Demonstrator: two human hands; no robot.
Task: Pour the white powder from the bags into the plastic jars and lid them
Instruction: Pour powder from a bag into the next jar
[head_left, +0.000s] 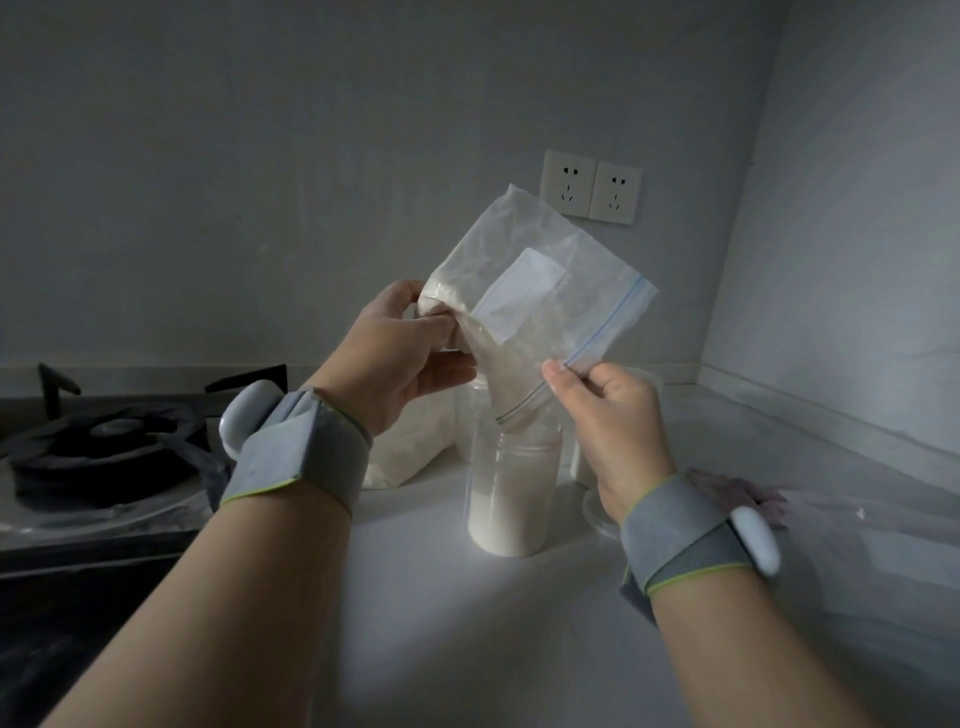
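Observation:
A clear zip bag (535, 275) with white powder and a white label is tilted above a clear plastic jar (514, 488). The bag's open corner reaches down into the jar's mouth. White powder fills the jar's lower half. My left hand (400, 353) grips the bag's left side, where the powder bulges. My right hand (608, 415) pinches the blue zip edge at the bag's lower right. A second bag of white powder (410, 447) lies on the counter behind the jar, partly hidden by my left wrist.
A black gas hob (98, 457) sits at the left of the pale counter (467, 623). A clear lid (597, 512) lies right of the jar, partly behind my right wrist. Crumpled clear plastic (857, 525) lies at the right. Two wall sockets (589, 187) are on the back wall.

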